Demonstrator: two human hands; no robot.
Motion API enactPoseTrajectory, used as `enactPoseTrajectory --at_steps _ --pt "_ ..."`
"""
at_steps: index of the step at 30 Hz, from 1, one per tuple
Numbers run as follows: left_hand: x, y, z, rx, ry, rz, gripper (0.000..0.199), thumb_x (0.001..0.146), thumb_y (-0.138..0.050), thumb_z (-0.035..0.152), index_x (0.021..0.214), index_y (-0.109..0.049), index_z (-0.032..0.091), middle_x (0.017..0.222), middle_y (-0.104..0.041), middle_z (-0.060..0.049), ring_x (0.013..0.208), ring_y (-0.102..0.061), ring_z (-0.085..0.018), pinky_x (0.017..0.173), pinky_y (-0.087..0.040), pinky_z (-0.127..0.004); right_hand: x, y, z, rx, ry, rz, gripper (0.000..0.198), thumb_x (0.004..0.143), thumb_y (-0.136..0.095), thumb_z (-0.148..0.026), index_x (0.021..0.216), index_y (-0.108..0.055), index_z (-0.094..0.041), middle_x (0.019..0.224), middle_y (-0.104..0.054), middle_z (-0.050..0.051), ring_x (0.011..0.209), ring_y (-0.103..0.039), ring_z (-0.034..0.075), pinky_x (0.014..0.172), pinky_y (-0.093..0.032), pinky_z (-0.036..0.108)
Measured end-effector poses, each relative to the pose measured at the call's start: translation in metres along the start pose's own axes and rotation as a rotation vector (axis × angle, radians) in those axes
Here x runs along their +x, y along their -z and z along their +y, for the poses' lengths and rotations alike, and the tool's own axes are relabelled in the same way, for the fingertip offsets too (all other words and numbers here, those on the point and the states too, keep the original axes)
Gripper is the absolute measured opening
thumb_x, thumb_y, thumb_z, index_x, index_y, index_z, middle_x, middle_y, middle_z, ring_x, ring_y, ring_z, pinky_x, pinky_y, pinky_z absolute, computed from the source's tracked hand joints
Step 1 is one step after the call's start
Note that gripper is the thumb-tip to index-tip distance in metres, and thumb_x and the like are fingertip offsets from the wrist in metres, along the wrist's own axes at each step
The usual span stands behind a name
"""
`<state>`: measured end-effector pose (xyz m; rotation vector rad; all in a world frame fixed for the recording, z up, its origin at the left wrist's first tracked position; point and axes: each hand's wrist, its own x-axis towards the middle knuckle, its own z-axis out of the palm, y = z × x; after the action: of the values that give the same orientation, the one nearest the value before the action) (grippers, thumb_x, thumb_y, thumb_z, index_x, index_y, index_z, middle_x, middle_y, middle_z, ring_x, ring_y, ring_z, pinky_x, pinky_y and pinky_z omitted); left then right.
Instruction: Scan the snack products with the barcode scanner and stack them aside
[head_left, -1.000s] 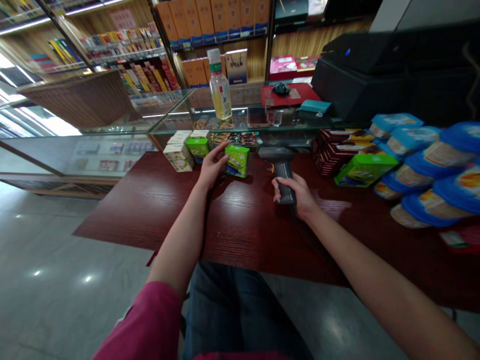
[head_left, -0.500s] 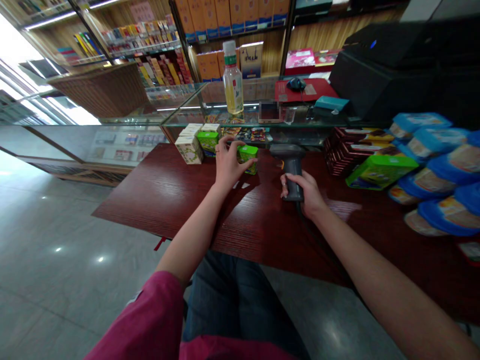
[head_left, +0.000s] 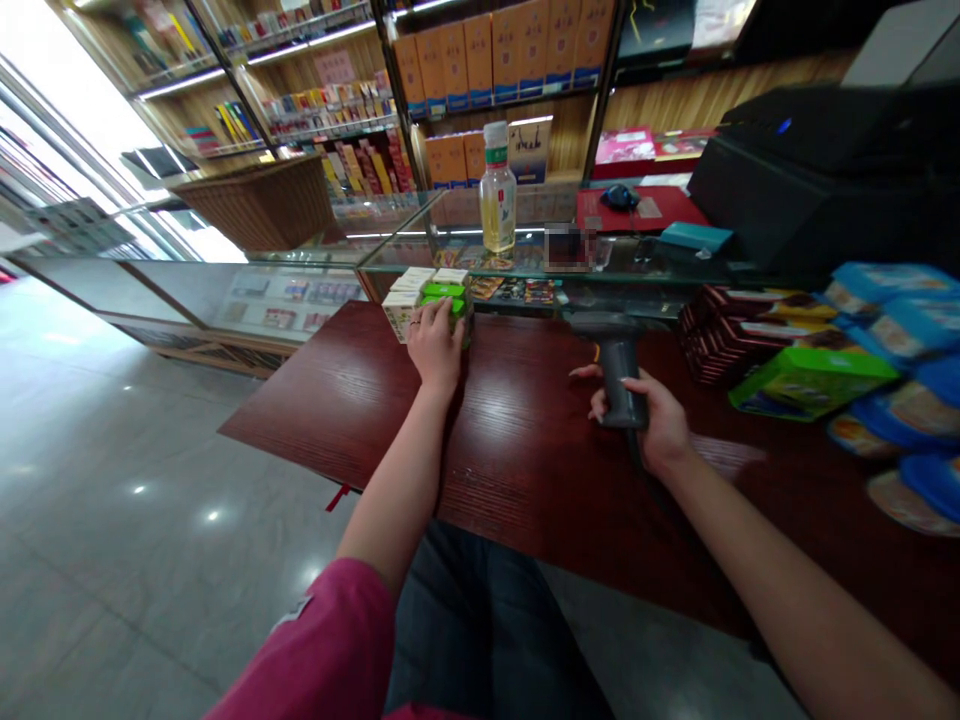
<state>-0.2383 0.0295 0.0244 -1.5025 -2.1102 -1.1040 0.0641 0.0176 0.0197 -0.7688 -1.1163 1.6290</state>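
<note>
My left hand is closed over a small green box at the back of the dark red wooden table. Its fingers cover much of that box, which sits against another green box and a group of white patterned boxes. To the right, my right hand grips a dark grey handheld barcode scanner by its handle. The scanner's head points left, above the tabletop, and its cable hangs down behind my wrist. The index finger is stretched out near the yellowish trigger.
Blue-lidded tubs, a larger green box and stacked dark red packs crowd the table's right side. Behind stands a glass counter bearing a drink bottle, a mouse and a blurred-out patch. A wicker basket is farther left.
My left hand has carried the small green box left, up against the other boxes. The right hand still holds the scanner, its index finger now straighter. The view has shifted slightly.
</note>
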Motion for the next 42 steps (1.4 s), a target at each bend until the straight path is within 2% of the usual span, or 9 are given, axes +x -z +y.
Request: enactPoseTrajectory --at_steps 6,13,18,22,25,29,34,38,42 --pt "0.001 -0.009 -0.011 -0.047 0.018 0.071 0.034 0.098 -0.065 0.024 0.132 -0.07 0.029 0.138 -0.071 -0.006 0.138 -0.057 -0.028 0.118 -0.048 -0.043 -0.001 0.0 -0.001 -0.024 -0.03 -0.012 0.034 0.077 -0.065 -0.037 0.107 -0.069 -0.022 0.111 -0.079 0.009 0.056 -0.059 0.015 0.052 -0.053 0.031" --pt "0.004 -0.023 -0.025 -0.195 -0.016 0.178 0.028 0.097 -0.065 0.025 0.124 -0.071 0.031 0.135 -0.072 -0.009 0.135 -0.058 -0.033 0.107 -0.056 -0.055 -0.001 0.001 0.0 -0.064 -0.023 -0.044 0.026 0.081 -0.06 -0.038 0.1 -0.069 -0.022 0.109 -0.079 0.009 0.055 -0.058 0.015 0.052 -0.053 0.032" --pt "0.008 -0.024 -0.022 -0.203 0.039 0.134 0.026 0.096 -0.065 0.027 0.122 -0.07 0.029 0.137 -0.068 -0.013 0.14 -0.054 -0.034 0.114 -0.049 -0.057 0.0 0.001 0.002 -0.073 0.025 -0.031 0.025 0.08 -0.063 -0.037 0.098 -0.068 -0.021 0.103 -0.079 0.008 0.053 -0.057 0.014 0.048 -0.049 0.03" --pt "0.008 -0.015 -0.016 -0.233 0.075 0.111 0.034 0.093 -0.07 0.034 0.127 -0.067 0.026 0.144 -0.062 -0.016 0.148 -0.046 -0.037 0.124 -0.036 -0.061 -0.005 0.0 0.0 -0.064 0.193 0.049 0.025 0.079 -0.069 -0.034 0.102 -0.065 -0.024 0.103 -0.078 0.003 0.052 -0.057 0.011 0.049 -0.05 0.027" --pt "0.0 -0.012 0.0 -0.258 0.045 0.129 0.047 0.09 -0.074 0.044 0.132 -0.064 0.025 0.151 -0.054 -0.017 0.153 -0.037 -0.04 0.128 -0.026 -0.065 -0.016 0.007 -0.006 -0.07 0.332 0.142 0.04 0.079 -0.076 -0.033 0.115 -0.06 -0.029 0.113 -0.077 0.0 0.054 -0.059 0.01 0.053 -0.054 0.027" --pt "-0.027 -0.023 0.055 -0.312 -0.193 0.009 0.044 0.093 -0.072 0.04 0.135 -0.065 0.027 0.144 -0.06 -0.015 0.141 -0.047 -0.038 0.125 -0.03 -0.061 -0.043 0.038 -0.017 -0.158 0.372 0.21 0.054 0.081 -0.079 -0.039 0.129 -0.056 -0.031 0.138 -0.072 0.005 0.056 -0.065 0.01 0.059 -0.059 0.03" --pt "-0.075 -0.047 0.174 -0.402 -0.561 -0.304 0.053 0.097 -0.066 0.036 0.148 -0.058 0.026 0.146 -0.062 -0.013 0.135 -0.054 -0.034 0.116 -0.042 -0.051 -0.095 0.08 -0.03 -0.265 0.297 0.294 0.048 0.084 -0.078 -0.045 0.125 -0.06 -0.027 0.148 -0.067 0.012 0.054 -0.068 0.01 0.05 -0.056 0.027" --pt "-0.099 -0.068 0.265 -0.518 -0.629 -0.348 0.062 0.093 -0.068 0.028 0.153 -0.053 0.033 0.162 -0.051 -0.01 0.147 -0.043 -0.036 0.118 -0.038 -0.054 -0.124 0.092 -0.035 -0.266 0.285 0.38 0.05 0.085 -0.077 -0.046 0.128 -0.06 -0.029 0.148 -0.067 0.01 0.054 -0.069 0.01 0.051 -0.058 0.026" --pt "-0.107 -0.087 0.313 -0.606 -0.598 -0.386 0.05 0.094 -0.06 0.018 0.141 -0.064 0.034 0.16 -0.054 -0.008 0.152 -0.038 -0.036 0.119 -0.034 -0.058 -0.131 0.092 -0.036 -0.251 0.294 0.427 0.052 0.085 -0.075 -0.05 0.131 -0.06 -0.03 0.15 -0.065 0.009 0.058 -0.07 0.011 0.053 -0.061 0.027"
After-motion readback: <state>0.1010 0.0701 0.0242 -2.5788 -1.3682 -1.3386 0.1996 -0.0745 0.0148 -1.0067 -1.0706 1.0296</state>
